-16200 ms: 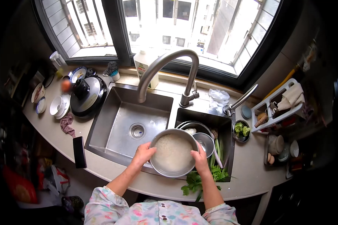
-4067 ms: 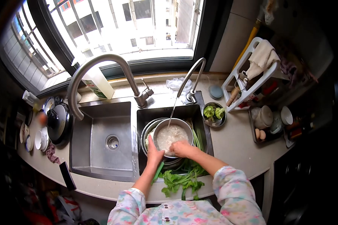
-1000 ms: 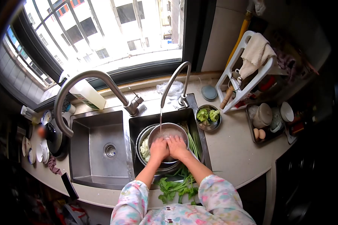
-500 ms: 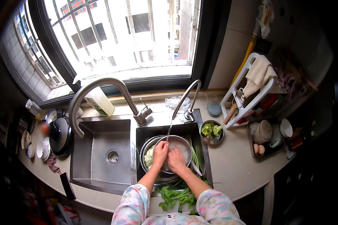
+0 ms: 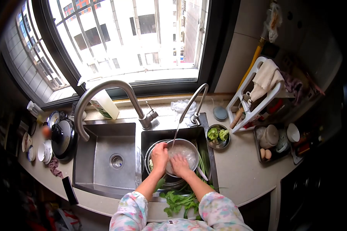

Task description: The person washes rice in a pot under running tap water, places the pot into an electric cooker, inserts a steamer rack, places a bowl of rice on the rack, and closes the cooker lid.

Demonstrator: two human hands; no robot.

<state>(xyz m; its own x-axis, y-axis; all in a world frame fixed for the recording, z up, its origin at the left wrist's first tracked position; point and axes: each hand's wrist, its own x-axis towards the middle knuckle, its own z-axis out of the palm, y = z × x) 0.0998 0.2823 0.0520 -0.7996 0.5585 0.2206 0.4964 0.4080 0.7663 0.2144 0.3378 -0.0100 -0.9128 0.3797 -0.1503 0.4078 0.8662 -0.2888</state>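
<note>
A round metal bowl [image 5: 196, 152] of cloudy water sits in the right sink basin. A thin stream runs into it from the slim faucet [image 5: 192, 101]. My right hand [image 5: 179, 165] reaches into this bowl, its fingers stretched out at the water. My left hand [image 5: 159, 156] is over the bowl's left rim, fingers bent down and partly hidden. Beneath it, a second metal pot [image 5: 147, 154] holds a pale vegetable [image 5: 151, 164], mostly covered by the hand. Leafy green stalks [image 5: 181, 201] lie across the basin's front edge.
Right of the basin stands a small bowl [image 5: 218, 143] of broccoli pieces. A large faucet [image 5: 112, 84] arches over the left basin [image 5: 104, 158]. A phone [image 5: 69, 190] is at the counter's front edge. A white rack [image 5: 247, 96] with a cloth stands at right.
My left hand has moved left and slightly up, away from my right hand, covering more of the pale vegetable. My right hand's fingers are more spread in the bowl.
</note>
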